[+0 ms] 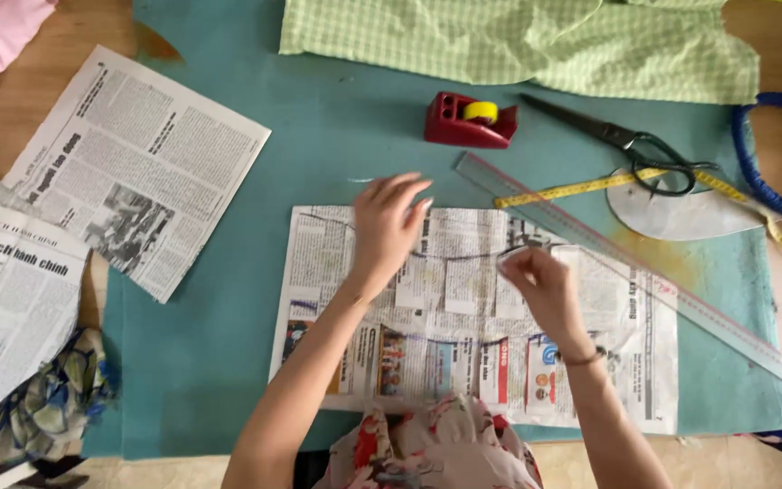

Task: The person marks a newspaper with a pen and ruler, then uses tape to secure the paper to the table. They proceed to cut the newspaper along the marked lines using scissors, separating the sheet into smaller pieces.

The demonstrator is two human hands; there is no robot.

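Before you lie three newspaper sheets: one near centre [463,308], one far left [138,163], one at the left edge [6,308]. You also have one tape dispenser [469,119], one pair of scissors [617,140], one clear ruler [626,263], one yellow measuring tape [581,187] and one green checked cloth [518,41].

Soft even daylight, slight motion blur

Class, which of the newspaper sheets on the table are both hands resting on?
The middle sheet, under the left hand and right hand. The other sheets lie untouched at left.
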